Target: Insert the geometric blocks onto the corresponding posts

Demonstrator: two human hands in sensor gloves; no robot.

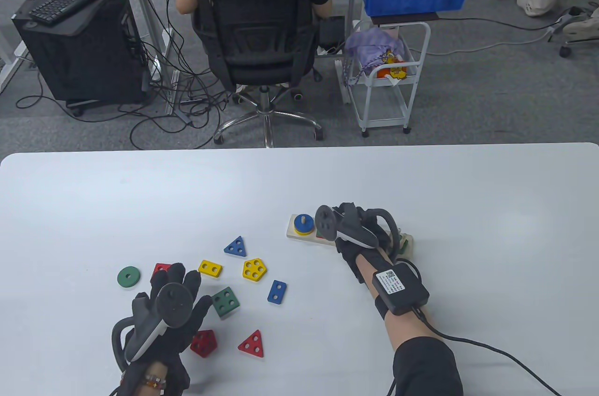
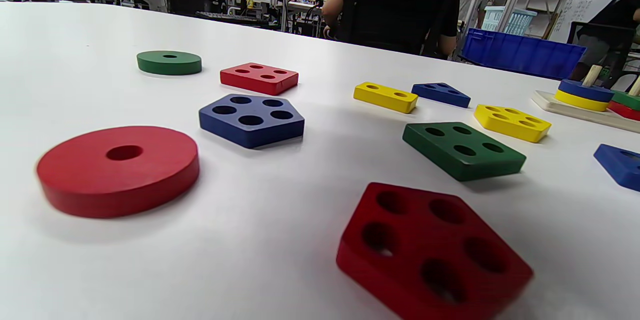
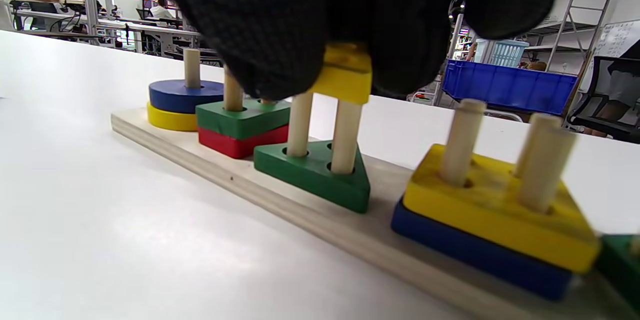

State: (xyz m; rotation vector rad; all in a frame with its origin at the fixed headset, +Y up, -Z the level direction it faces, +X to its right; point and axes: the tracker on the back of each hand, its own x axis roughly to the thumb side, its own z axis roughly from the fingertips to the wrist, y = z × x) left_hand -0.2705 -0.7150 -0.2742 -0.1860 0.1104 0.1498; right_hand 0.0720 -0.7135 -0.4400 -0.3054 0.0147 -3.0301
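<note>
Pinching yellow triangle (image 3: 345, 77) atop posts: right grip (image 3: 350, 59); left grip (image 1: 173, 307) spread.

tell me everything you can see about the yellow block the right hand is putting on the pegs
The yellow block looks like painted wood, glossy, with flat faces and a blunt corner facing the camera. The right hand grips it from above, gloved fingers covering most of it, so its full outline is hidden. It sits roughly level at the top of the pegs, well above the green triangle on the wooden base.
</note>
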